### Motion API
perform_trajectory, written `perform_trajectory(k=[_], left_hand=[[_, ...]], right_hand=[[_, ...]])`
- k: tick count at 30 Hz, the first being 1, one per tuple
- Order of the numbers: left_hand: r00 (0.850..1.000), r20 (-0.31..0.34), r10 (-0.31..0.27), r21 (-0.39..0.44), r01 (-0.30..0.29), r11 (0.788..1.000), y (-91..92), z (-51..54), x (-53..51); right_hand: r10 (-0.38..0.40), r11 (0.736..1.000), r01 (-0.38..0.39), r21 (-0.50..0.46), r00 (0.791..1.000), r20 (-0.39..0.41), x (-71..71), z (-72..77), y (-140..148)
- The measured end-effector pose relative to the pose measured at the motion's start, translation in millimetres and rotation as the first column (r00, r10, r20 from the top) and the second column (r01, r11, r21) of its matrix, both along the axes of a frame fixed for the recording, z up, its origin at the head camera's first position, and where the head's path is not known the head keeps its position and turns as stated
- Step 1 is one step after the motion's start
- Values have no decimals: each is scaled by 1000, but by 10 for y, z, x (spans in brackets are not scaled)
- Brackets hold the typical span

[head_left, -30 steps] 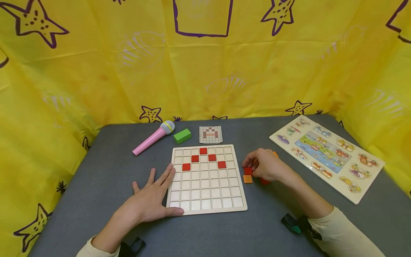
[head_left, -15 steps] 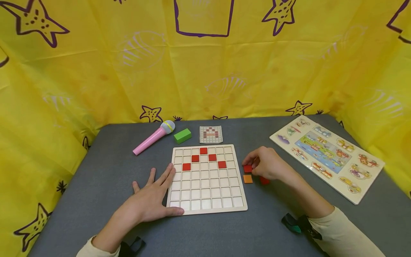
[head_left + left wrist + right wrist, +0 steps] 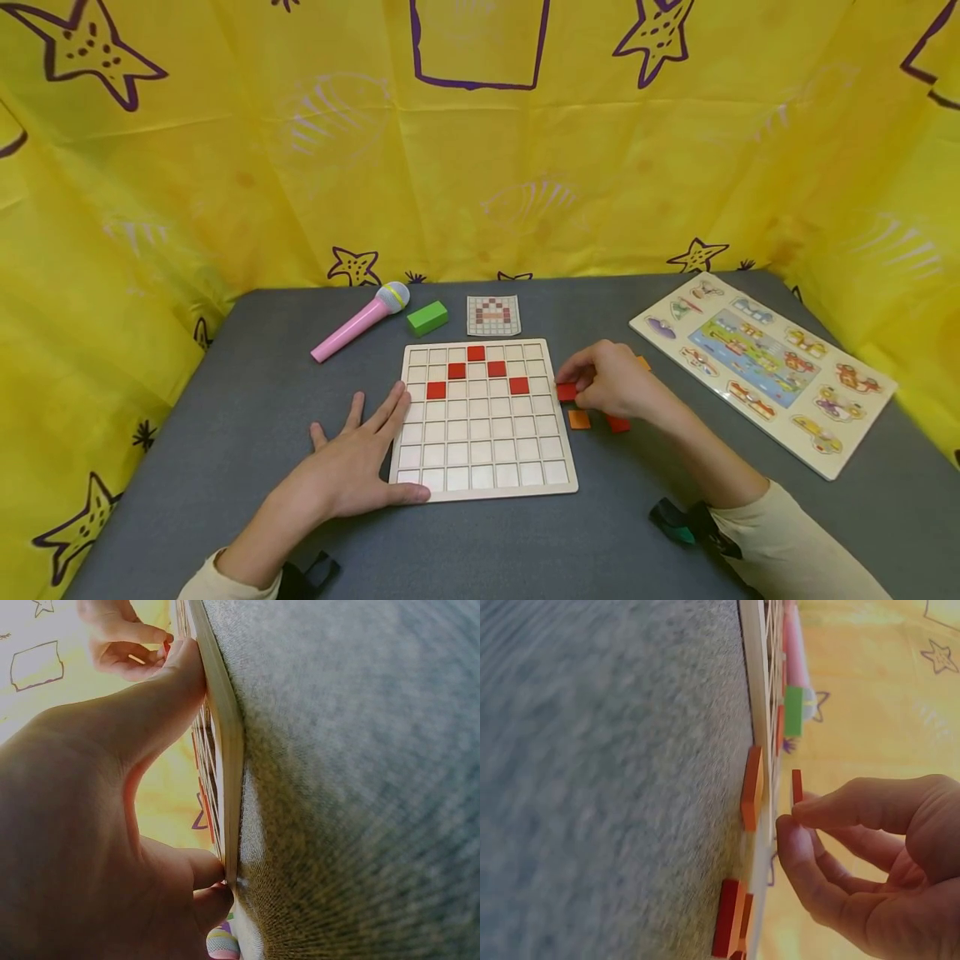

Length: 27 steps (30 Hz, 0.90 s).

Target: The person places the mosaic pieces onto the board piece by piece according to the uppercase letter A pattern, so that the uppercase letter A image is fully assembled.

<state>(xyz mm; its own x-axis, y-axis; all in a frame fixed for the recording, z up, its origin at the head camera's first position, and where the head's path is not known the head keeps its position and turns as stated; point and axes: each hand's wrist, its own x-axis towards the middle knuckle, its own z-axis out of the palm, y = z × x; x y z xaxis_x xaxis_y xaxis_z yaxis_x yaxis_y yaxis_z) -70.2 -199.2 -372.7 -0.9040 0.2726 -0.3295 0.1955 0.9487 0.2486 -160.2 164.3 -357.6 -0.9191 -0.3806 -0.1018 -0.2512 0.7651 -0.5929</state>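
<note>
With your right hand [image 3: 618, 379] you pinch one red square tile [image 3: 566, 392], raised at the right edge of the wooden grid board [image 3: 480, 430]; your left hand [image 3: 345, 477] lies spread at its left edge. The tile seems light and stiff; hold it by opposite edges.

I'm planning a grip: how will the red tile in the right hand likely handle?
The red tile looks stiff: its visible edge is straight. Being small and thin, it's probably light. It may pivot: fingers pinch one end.

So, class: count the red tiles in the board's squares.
5 on the board: one tile in its top row, two tiles in the second, two tiles in the third.
</note>
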Motion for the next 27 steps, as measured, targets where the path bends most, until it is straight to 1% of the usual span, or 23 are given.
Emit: perform_trajectory(k=[6,13,23,27], left_hand=[[1000,-5,-2,0,2,1000,-4,-3,3],[1000,-7,-2,4,2,1000,-4,-1,4],[1000,-3,1,2,-1,1000,-8,-14,-5],[1000,0,3,5,-3,1000,-10,-14,-14]], right_hand=[[26,998,-25,-49,999,30,-3,15,-122],[56,997,-54,-57,998,40,8,28,-282],[92,993,-88,-79,994,52,6,-5,-470],[89,993,-84,-80,994,65,6,-3,-505]])
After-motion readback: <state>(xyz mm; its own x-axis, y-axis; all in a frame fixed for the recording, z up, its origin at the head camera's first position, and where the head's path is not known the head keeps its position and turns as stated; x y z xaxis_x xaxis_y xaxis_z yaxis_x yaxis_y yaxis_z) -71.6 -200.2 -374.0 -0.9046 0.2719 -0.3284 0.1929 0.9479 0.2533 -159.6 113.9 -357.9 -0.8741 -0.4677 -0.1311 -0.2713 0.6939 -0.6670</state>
